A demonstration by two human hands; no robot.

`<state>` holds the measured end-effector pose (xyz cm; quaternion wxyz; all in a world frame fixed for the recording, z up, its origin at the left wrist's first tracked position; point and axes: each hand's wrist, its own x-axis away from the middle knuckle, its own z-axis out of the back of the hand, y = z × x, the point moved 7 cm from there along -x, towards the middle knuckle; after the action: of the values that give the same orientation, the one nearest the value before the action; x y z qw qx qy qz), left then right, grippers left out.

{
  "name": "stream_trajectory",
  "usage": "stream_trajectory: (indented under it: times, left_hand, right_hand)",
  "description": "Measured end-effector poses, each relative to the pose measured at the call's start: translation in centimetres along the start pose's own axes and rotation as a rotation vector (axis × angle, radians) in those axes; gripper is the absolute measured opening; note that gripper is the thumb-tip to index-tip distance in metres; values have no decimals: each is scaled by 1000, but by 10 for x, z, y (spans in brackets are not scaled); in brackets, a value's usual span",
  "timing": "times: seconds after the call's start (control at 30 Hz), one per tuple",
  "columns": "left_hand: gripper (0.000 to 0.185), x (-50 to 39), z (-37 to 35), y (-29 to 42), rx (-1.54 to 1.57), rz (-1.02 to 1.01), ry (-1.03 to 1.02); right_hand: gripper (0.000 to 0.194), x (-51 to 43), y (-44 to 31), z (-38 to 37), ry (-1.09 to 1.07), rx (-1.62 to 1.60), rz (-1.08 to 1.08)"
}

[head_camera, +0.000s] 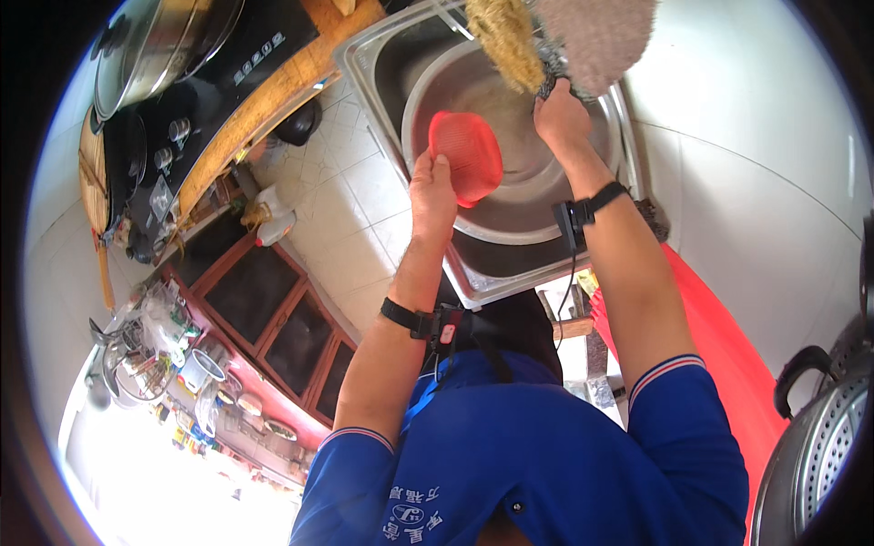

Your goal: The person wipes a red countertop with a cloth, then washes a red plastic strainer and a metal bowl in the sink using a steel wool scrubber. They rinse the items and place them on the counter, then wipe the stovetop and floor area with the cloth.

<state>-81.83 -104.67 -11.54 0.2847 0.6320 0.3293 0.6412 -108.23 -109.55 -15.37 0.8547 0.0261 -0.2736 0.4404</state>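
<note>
My left hand (434, 188) grips the rim of a red plastic mesh basket (467, 157), tilted above a wide metal basin (437, 89). The basin sits in a stainless steel sink (471, 283), and its bottom looks wet. My right hand (564, 119) is over the basin's far right side, with its fingers closed on a dark grey scouring pad (548, 76), perhaps steel wool. Right beside that hand are a yellowish loofah sponge (504, 41) and a fluffy greyish-pink cloth (597, 37). What they hang from is mostly hidden.
A black cooktop (225, 89) with a glass-lidded pot (147, 61) is at upper left. Plastic jugs (276, 225) stand on the tiled floor by a red-framed cabinet (273, 300). A white tiled wall (737, 123) borders the sink's right side. A perforated steamer pot (812, 457) stands at lower right.
</note>
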Motion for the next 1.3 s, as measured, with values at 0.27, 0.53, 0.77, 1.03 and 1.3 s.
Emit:
stream_trajectory:
  times: [0.27, 0.53, 0.77, 1.03, 1.3]
  left_hand:
    - [40, 8, 3, 3, -36, 13, 34]
    - [39, 30, -45, 18, -41, -42, -340]
    - [36, 46, -40, 29, -578, -257, -350]
    - [38, 39, -12, 31, -190, -142, -162]
    - [42, 18, 15, 0, 399, 74, -187]
  right_hand:
    - [34, 54, -15, 5, -118, -73, 210]
    - [37, 164, -50, 75, -1, -428, 329]
    - [32, 114, -45, 63, 30, -224, 266]
    - [35, 56, 3, 37, -145, -54, 121]
    - [43, 17, 6, -19, -77, -56, 11]
